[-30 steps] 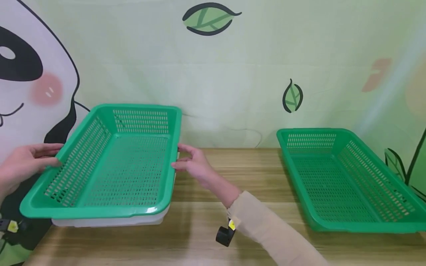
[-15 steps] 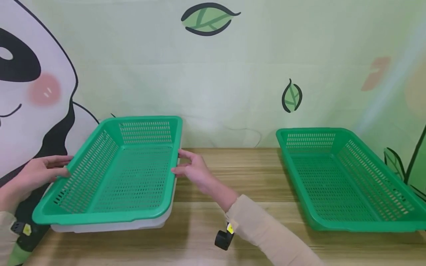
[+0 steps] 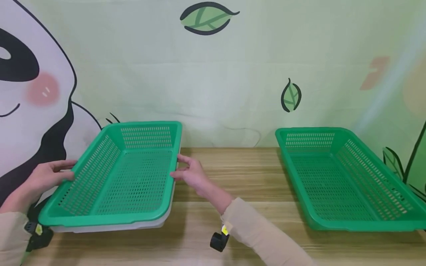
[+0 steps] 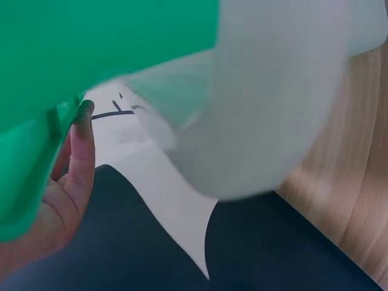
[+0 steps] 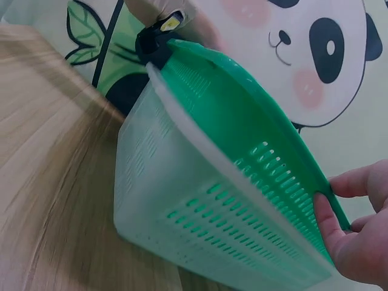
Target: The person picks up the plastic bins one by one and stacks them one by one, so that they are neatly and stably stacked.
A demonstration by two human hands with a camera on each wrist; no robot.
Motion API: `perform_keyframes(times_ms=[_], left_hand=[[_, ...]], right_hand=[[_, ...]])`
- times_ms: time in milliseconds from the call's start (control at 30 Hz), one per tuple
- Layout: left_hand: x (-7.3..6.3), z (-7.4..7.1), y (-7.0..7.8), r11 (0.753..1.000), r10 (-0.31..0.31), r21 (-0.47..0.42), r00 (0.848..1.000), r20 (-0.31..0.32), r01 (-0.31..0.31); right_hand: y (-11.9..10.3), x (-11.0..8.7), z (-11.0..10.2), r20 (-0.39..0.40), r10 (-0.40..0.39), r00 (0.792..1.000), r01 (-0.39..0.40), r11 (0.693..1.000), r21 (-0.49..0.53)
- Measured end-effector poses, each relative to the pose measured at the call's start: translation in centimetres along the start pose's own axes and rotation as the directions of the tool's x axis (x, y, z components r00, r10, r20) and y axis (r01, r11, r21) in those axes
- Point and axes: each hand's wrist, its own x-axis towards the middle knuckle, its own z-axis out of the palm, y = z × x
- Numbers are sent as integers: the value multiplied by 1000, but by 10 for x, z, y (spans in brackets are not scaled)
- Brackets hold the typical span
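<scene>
A green slotted plastic basket [image 3: 139,184] sits nested in a white slotted basket [image 5: 182,188] at the left of the table. The green rim stands a little above the white one in the right wrist view. My left hand [image 3: 48,179] grips the green basket's left rim between thumb and fingers. On the opposite side, my right hand [image 3: 193,173] pinches the right rim. Much of the white basket is hidden under the green one in the head view; its edge shows along the front and right. In the left wrist view its pale wall [image 4: 260,109] hangs close and blurred.
A second green basket [image 3: 336,184] stands on the wooden table [image 3: 233,177] at the right. Behind the table hangs a light green cloth [image 3: 213,81] printed with a panda and leaves. A small black camera is strapped at each wrist.
Both hands have lowered the green basket, and it has sunk deeper into the white one. My left hand has come down and slightly right. The right-hand basket has not moved.
</scene>
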Motion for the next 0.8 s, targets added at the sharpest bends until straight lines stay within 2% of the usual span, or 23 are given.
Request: perform_keyframes(times_ms=[33,100,167,233,267,367,533,600,700,800], left_hand=[[2,0,-4,1000,-4,-25,1000,20,4],[13,6,-20,1000,-9,11,1000,-10,9],[21,9,-33,1000,-11,6,1000,-11,11],[26,11,-38,1000,-10,-13,1000,-4,10],[27,13,-40,1000,-7,-1,1000,-26,7],[22,13,-31,1000,1,-17,1000,-30,-1],[4,8,-2,1000,6,-17,1000,-24,-6],[2,7,1,999,14,-28,1000,-16,-15],[10,12,-12,999,26,-22,999,-34,-27],[27,19,-40,999,39,-19,998,-48,-40]], right_hand=[[2,1,0,2,-5,1000,5,1000,0],[5,3,1,4,-15,1000,15,1000,1],[8,4,1,3,-16,1000,16,1000,-1],[10,5,1,0,-15,1000,15,1000,-1],[11,6,1,-1,-14,1000,14,1000,-5],[14,7,2,-7,-11,1000,11,1000,-8],[16,9,3,-21,-2,1000,2,1000,-16],[16,9,3,-26,-4,1000,3,1000,-27],[16,8,2,-55,-9,998,4,996,-84],[16,7,0,-94,-43,995,29,988,-154]])
